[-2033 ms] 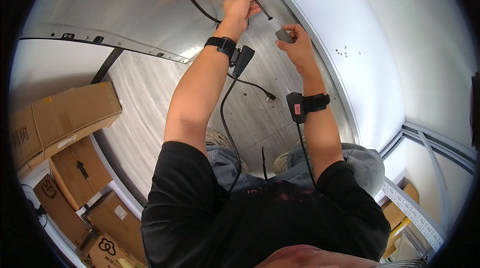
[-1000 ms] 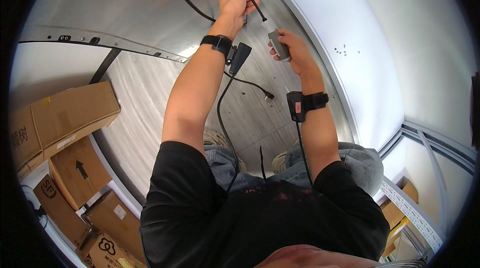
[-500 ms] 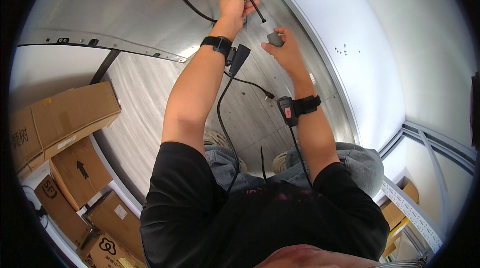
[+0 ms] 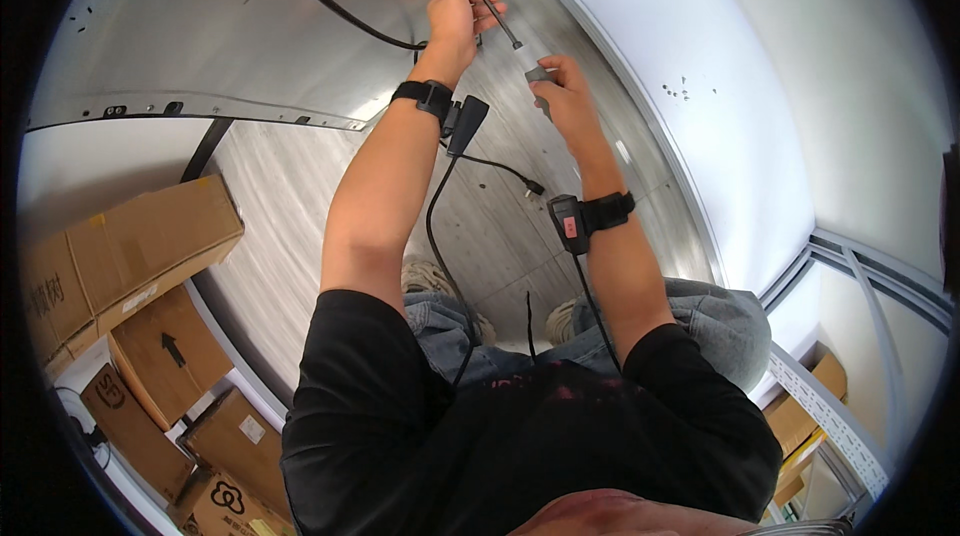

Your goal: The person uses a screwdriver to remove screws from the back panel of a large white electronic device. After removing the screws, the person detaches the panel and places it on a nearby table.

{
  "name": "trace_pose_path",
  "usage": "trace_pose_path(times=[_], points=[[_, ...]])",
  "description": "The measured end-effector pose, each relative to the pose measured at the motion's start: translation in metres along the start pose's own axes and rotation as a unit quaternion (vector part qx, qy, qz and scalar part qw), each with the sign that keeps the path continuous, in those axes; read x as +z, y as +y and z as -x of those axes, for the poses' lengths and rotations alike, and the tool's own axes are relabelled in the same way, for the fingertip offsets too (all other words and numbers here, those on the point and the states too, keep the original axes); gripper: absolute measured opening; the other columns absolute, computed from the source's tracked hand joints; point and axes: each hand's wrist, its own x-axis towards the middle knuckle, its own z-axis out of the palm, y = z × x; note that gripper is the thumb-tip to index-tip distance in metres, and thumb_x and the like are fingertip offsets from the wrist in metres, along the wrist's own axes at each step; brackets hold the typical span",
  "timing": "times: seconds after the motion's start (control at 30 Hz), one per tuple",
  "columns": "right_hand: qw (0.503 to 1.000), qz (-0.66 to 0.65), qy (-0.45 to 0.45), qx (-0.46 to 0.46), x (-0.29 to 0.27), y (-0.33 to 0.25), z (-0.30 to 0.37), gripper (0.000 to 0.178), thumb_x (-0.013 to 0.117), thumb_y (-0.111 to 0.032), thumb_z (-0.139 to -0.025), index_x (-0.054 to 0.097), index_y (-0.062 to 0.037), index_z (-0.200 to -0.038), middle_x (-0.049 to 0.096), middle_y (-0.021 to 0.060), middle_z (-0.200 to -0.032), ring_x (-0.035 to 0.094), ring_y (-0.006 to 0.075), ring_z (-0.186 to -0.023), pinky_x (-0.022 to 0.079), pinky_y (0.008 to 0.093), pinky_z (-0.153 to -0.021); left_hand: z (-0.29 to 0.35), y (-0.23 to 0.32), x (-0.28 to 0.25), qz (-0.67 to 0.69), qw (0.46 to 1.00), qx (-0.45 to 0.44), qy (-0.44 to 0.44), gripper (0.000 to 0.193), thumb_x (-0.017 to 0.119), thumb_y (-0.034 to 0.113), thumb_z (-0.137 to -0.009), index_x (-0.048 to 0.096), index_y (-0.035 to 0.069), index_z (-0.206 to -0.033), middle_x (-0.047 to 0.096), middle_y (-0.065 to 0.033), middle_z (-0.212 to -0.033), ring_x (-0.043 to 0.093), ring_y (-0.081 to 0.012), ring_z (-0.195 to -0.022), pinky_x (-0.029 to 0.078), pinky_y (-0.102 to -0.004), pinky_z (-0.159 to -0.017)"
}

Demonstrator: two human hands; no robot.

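My left hand (image 4: pixel 458 21) is at the edge of a large metal panel (image 4: pixel 250 26). Thumb and forefinger pinch the upper end of a thin dark rod (image 4: pixel 500 18), while the other fingers are partly spread behind it. The rod slants down to a small dark end piece. Just below that end, my right hand (image 4: pixel 567 101) grips a grey block-like handle (image 4: pixel 540 74) with a pale tip pointing up at the rod. A narrow gap seems to lie between tip and rod. My palm hides much of the handle, so its exact kind is unclear.
A thick black cable (image 4: pixel 330 1) runs across the panel. On the floor below lies a power plug (image 4: pixel 534 188) with its cord. Cardboard boxes (image 4: pixel 150 246) are stacked at left. A white wall panel (image 4: pixel 720 86) rises at right, beside a metal rack (image 4: pixel 835 426).
Both hands have shifted slightly left in the picture, and so has the panel. The grey handle has turned in my right hand, with more of it showing below the fingers.
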Motion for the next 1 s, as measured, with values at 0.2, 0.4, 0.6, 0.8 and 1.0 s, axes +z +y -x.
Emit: trace_pose_path(times=[0.2, 0.4, 0.6, 0.8, 1.0], points=[[0.994, -0.074, 0.043, 0.061, -0.024, 0.01, 0.018, 0.033, 0.058, -0.009, -0.078, 0.052, -0.001, -0.109, 0.056, 0.0064, -0.082, 0.054, 0.0129, -0.066, 0.041, 0.0264, -0.057, -0.001, -0.021, 0.023, -0.058, 0.997, -0.023, -0.055, 0.028, 0.047, 0.021, -0.092, 0.064, 0.001, -0.103, 0.062, -0.0057, -0.084, 0.059, -0.0157, -0.073, 0.048, -0.0281, -0.066], [0.977, -0.133, 0.142, 0.091, -0.08, 0.036, 0.037, 0.032, 0.054, -0.01, -0.08, 0.051, -0.002, -0.11, 0.057, 0.0071, -0.083, 0.055, 0.0145, -0.063, 0.043, 0.0281, -0.054, -0.011, -0.081, 0.07, -0.056, 0.995, -0.025, -0.072, 0.02, 0.059, 0.015, -0.087, 0.067, -0.001, -0.097, 0.06, -0.0034, -0.077, 0.055, -0.0128, -0.068, 0.047, -0.0262, -0.065], [0.957, -0.171, 0.221, 0.075, -0.137, 0.043, 0.046, 0.03, 0.053, -0.009, -0.08, 0.05, -0.0019, -0.109, 0.057, 0.0082, -0.083, 0.055, 0.014, -0.06, 0.044, 0.0275, -0.052, -0.009, -0.169, 0.135, -0.185, 0.965, 0.128, -0.133, 0.018, 0.069, 0.016, -0.081, 0.07, 0.002, -0.094, 0.062, -0.0023, -0.079, 0.054, -0.0109, -0.07, 0.044, -0.0246, -0.064], [0.934, -0.215, 0.274, 0.075, -0.166, 0.055, 0.052, 0.03, 0.052, -0.007, -0.081, 0.049, -0.0011, -0.11, 0.057, 0.008, -0.083, 0.055, 0.0138, -0.059, 0.044, 0.027, -0.051, 0.011, -0.217, 0.161, -0.5, 0.763, 0.4, -0.091, 0.014, 0.069, 0.022, -0.078, 0.074, 0.02, -0.091, 0.058, -0.0038, -0.099, 0.046, -0.0244, -0.102, 0.035, -0.0381, -0.084], [0.934, -0.207, 0.283, 0.071, -0.169, 0.062, 0.054, 0.03, 0.049, -0.01, -0.083, 0.049, -0.0024, -0.112, 0.057, 0.0098, -0.08, 0.055, 0.0147, -0.06, 0.045, 0.0276, -0.052, 0.019, -0.23, 0.166, -0.531, 0.714, 0.444, -0.108, 0.015, 0.069, 0.022, -0.077, 0.074, 0.025, -0.091, 0.054, 0.0005, -0.111, 0.038, -0.0239, -0.113, 0.021, -0.0445, -0.09]])
